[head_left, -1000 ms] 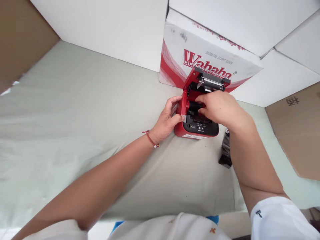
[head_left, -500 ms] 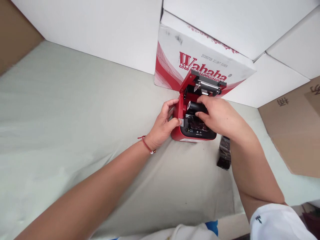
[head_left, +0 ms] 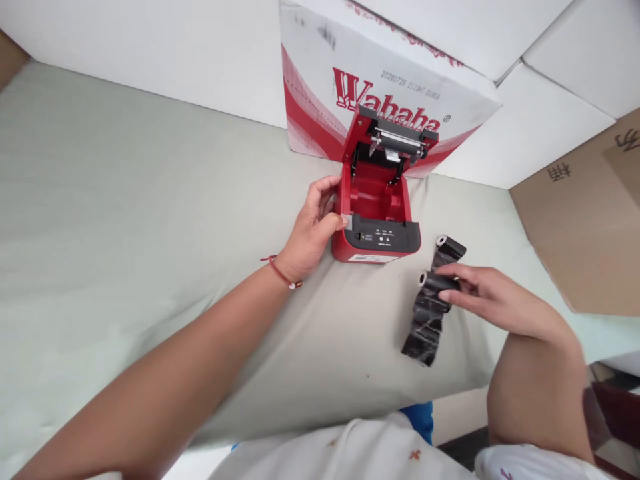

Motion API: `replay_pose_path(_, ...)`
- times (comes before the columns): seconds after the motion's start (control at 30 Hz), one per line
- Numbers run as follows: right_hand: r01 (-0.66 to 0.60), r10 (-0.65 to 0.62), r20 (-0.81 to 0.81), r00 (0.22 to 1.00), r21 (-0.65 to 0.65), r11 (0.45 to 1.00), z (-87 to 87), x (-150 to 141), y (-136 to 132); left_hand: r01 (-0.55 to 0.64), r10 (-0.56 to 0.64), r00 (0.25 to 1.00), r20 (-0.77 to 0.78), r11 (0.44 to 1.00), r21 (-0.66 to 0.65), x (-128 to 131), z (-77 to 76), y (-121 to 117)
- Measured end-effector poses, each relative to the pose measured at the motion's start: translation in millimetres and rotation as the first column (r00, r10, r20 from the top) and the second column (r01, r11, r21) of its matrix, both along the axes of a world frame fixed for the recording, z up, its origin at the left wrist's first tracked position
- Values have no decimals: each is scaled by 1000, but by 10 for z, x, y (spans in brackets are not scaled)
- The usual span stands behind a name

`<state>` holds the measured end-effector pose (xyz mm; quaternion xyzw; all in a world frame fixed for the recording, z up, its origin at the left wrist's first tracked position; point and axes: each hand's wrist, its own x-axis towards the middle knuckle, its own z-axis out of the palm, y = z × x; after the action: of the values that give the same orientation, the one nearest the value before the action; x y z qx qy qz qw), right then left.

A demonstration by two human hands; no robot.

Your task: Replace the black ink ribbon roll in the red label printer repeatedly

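Sharing pale cloth (head_left: 175, 200): red printer (head_left: 375, 200), Wahaha carton (head_left: 310, 100)

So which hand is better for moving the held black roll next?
Probably the right hand: it holds the black roll, near the other roll, while the left hand touches the side of the red machine.

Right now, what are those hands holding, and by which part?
The right hand holds the nearer black roll near its right end. The left hand grips the red machine by its left side, near the grey tab.
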<state>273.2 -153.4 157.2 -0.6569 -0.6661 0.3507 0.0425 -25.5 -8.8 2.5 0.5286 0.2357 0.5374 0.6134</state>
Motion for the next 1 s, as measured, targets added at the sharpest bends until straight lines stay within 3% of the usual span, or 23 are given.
replay_pose_path(0.07, 20, -21, -46, 999, -22, 1000, -166, 13, -19, -3, 3, 1000, 1, 1000, -1, -6, 0, 7)
replay_pose_path(0.13, 161, -160, -15, 987, 82, 983, -290, 108, 6, 5, -5, 1000, -5, 1000, 0, -20, 5, 13)
replay_pose_path(0.2, 318, -349, 82, 933, 260, 912, -392, 273, 70, 21, -21, 1000, -12, 1000, 2, -42, 10, 20)
replay_pose_path(0.27, 361, -446, 141, 884, 400, 843, -496, 446, 150, 41, -41, 999, -12, 999, -5, -66, 12, 30)
replay_pose_path(0.43, 308, -432, 171, 886, 481, 821, -773, 642, 335, 61, -61, 998, 3, 998, -20, -99, 6, 58)
replay_pose_path(0.57, 275, -413, 284, 865, 421, 865, -841, 654, 491, 43, -43, 999, 15, 999, -29, -93, -7, 58)
replay_pose_path(0.67, 268, -363, 302, 881, 314, 911, -586, 644, 521, 31, -30, 999, 20, 999, -33, -85, -3, 41)
replay_pose_path(0.8, 200, -222, 169, 960, 137, 970, 159, 472, 375, 48, -47, 998, 38, 998, -50, -75, 29, 13)
replay_pose_path(0.9, 89, -105, 54, 993, 238, 967, 606, 167, 356, 48, -46, 998, 41, 997, -58, -73, 43, -1)
replay_pose_path(1.0, -7, 0, 23, 1000, 329, 944, 657, -225, 561, 29, -27, 999, 27, 998, -49, -74, 36, -3)
